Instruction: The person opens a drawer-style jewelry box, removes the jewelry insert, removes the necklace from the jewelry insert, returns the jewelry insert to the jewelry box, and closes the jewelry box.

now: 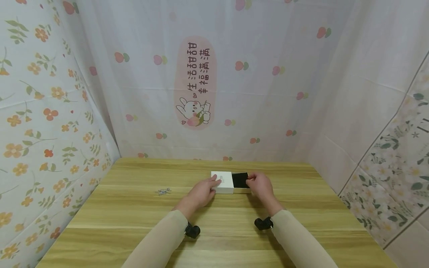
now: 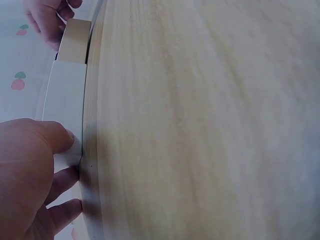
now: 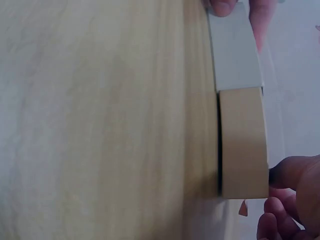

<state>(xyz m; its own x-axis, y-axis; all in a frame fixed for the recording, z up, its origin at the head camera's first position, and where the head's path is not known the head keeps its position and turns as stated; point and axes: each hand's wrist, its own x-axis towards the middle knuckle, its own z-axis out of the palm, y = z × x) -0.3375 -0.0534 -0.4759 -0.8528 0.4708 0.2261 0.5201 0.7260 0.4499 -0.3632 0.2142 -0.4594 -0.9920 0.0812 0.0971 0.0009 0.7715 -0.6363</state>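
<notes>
A small white box [image 1: 225, 188] lies on the wooden table, its outer sleeve slid partway off a tan inner tray [image 3: 244, 145]. Inside the tray shows a flat black lining [image 1: 239, 180]. My left hand [image 1: 202, 191] grips the white sleeve at its left part, thumb on the near side and fingers over the printed top. At the tray's right end, my right hand [image 1: 260, 184] pinches the edge beside the black lining, its other fingers curled past the end. The exact spot under the right fingertips is hidden in the head view.
A small tangle of silvery pieces [image 1: 163, 191] lies on the table [image 1: 134, 223] left of the box. Behind the table hangs a patterned white cloth [image 1: 268, 93], with more printed cloth at both sides. Each wrist wears a black camera [image 1: 192, 230].
</notes>
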